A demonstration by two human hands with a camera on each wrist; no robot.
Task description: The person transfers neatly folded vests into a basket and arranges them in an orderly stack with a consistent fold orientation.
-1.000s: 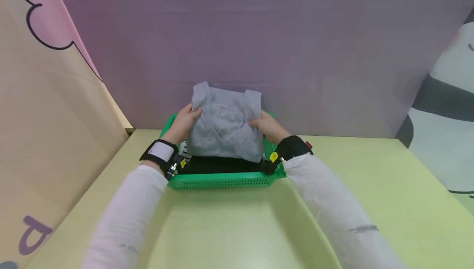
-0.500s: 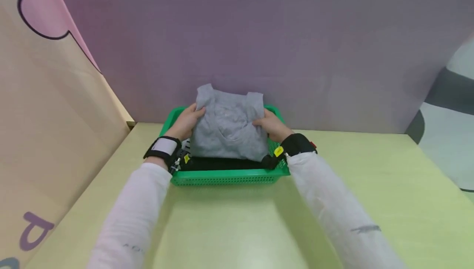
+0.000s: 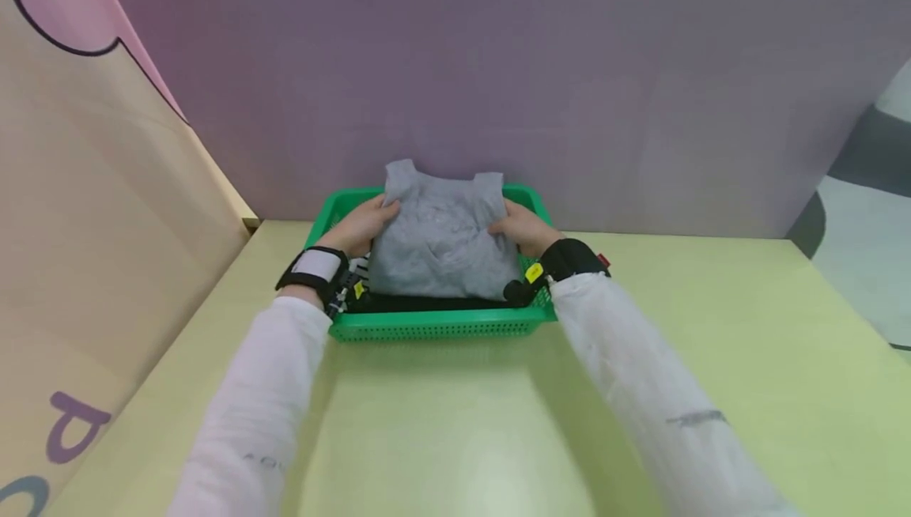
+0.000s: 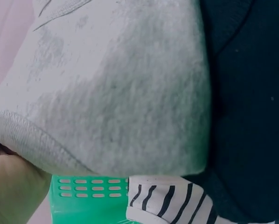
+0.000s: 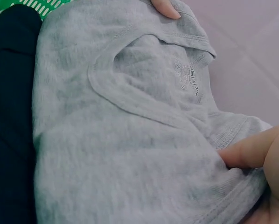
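Note:
A folded grey garment [image 3: 441, 236] sits over the green perforated basket [image 3: 434, 326] at the table's far edge. My left hand [image 3: 359, 226] grips its left side and my right hand [image 3: 522, 228] grips its right side. In the left wrist view the grey garment [image 4: 116, 88] lies over a black garment [image 4: 251, 107] and a black-and-white striped one [image 4: 167, 203], with the left hand [image 4: 11, 186] under its hem. The right wrist view shows the grey garment [image 5: 130, 135] with its neckline and the right hand [image 5: 263, 158] pinching its edge.
The basket stands against a purple wall [image 3: 498, 66] on a yellow-green table [image 3: 441, 430]. A beige and pink panel [image 3: 92, 209] closes the left side. A grey and white panel [image 3: 868, 209] stands at the right.
Both hands have lowered the grey garment down into the basket; it now sits lower, on the black garment. The head view has tilted so the basket appears farther up.

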